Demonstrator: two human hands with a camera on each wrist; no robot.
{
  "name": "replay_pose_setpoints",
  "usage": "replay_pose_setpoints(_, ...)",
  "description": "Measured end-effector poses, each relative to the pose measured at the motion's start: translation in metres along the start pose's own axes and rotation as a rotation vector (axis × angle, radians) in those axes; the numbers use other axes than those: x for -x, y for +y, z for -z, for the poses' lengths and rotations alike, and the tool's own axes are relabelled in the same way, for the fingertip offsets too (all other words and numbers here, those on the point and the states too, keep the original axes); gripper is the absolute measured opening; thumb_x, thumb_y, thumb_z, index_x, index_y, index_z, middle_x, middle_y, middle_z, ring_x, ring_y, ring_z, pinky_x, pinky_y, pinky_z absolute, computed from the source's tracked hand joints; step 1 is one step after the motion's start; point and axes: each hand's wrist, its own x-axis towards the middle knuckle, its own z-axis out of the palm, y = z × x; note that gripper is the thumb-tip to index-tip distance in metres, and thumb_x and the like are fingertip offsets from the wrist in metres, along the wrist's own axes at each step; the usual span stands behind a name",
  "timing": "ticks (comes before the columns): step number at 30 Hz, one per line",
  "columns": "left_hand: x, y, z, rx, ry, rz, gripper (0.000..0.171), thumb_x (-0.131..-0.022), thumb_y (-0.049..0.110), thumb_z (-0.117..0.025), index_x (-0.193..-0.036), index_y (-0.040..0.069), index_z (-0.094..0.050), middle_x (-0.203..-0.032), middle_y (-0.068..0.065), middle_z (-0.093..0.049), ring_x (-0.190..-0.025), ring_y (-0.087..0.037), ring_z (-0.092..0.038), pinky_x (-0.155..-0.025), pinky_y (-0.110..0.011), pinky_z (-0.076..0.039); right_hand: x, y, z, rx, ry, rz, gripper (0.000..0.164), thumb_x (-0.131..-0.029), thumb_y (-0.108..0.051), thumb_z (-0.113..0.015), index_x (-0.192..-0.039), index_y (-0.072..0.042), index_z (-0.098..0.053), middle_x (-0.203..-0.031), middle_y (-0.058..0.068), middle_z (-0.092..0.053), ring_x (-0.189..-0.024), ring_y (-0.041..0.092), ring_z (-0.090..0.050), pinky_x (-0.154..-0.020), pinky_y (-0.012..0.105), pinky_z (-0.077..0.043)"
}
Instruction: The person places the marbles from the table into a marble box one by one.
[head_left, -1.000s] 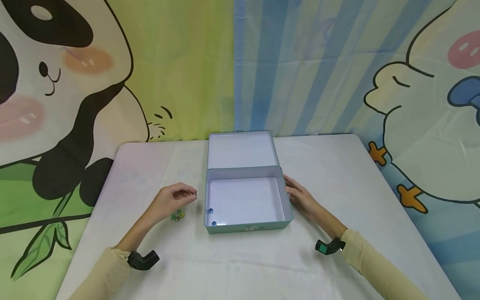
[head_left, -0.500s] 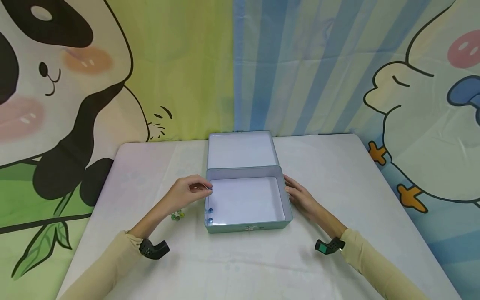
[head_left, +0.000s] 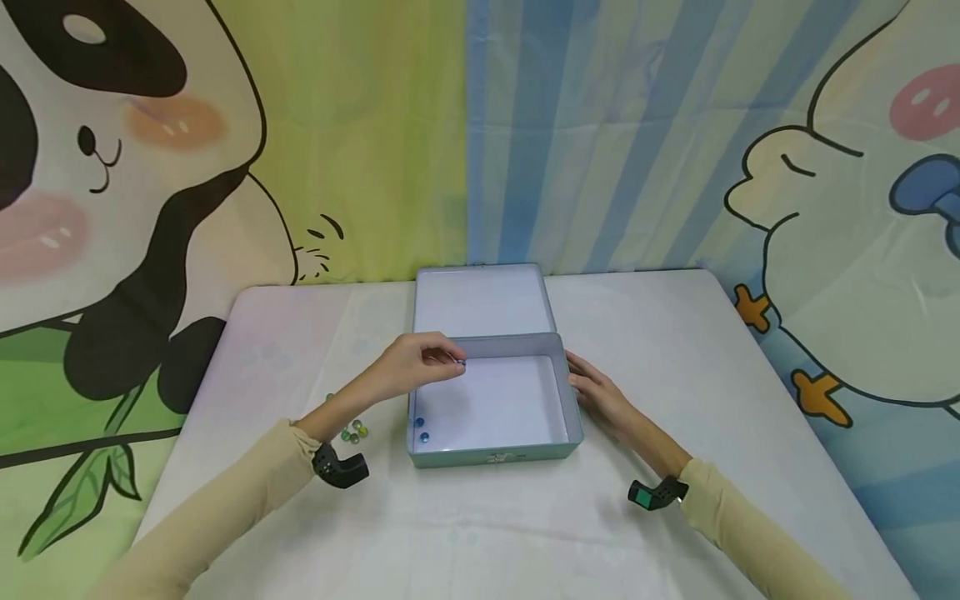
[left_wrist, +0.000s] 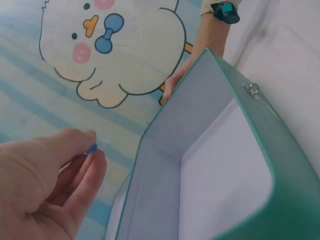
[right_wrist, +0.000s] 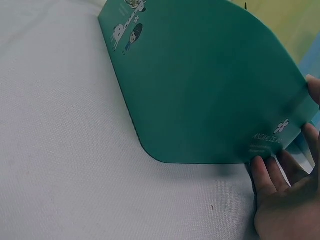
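My left hand (head_left: 420, 362) is above the inside of an open green tin box (head_left: 487, 457), pinching a small blue glass marble (left_wrist: 92, 148) between thumb and fingertips. Two blue marbles (head_left: 424, 437) lie on the white floor of the box, near its left wall. On the box's right side rests my right hand (head_left: 603, 400), fingertips against the outer wall; in the right wrist view its fingers (right_wrist: 265, 175) are spread along the green side. The lid (head_left: 483, 300) is folded back behind the box.
Several green marbles (head_left: 355, 431) sit on the white table (head_left: 480, 533) left of the box, with one more (head_left: 330, 397) beside my left forearm. A metal clasp (left_wrist: 253, 90) sticks out from the box front. A printed cartoon curtain (head_left: 390, 142) hangs behind the table.
My left hand has moved right from beside the green marbles to over the box, carrying the blue marble. One blue marble inside shifted slightly. My right hand stayed on the box side.
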Motion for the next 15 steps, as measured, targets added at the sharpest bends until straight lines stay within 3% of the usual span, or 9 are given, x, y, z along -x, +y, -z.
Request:
replay_pose_setpoints(8, -0.034, 0.016, -0.018, 0.016, -0.085, -0.021, 0.017, -0.086, 0.019, -0.074, -0.102, 0.012, -0.072, -0.097, -0.002, -0.072, -0.085, -0.01, -0.066, -0.076, -0.023, -0.056, -0.001, -0.004, 0.001, -0.008, -0.004, 0.016, 0.068, -0.1, -0.028, -0.049, -0.156, -0.012, -0.013, -0.163, 0.017, -0.011, -0.15, 0.035, -0.012, -0.121, 0.053, -0.01)
replay_pose_setpoints(15, -0.07, 0.021, -0.047, 0.005, -0.183, -0.058, 0.022, -0.087, 0.017, -0.072, -0.105, 0.004, -0.072, -0.102, -0.006, -0.073, -0.088, -0.01, -0.068, -0.079, -0.02, -0.055, 0.0, 0.0, 0.0, -0.022, -0.016, 0.022, 0.067, -0.101, -0.025, -0.047, -0.156, -0.011, -0.012, -0.162, 0.019, -0.011, -0.15, 0.036, -0.012, -0.122, 0.054, -0.009)
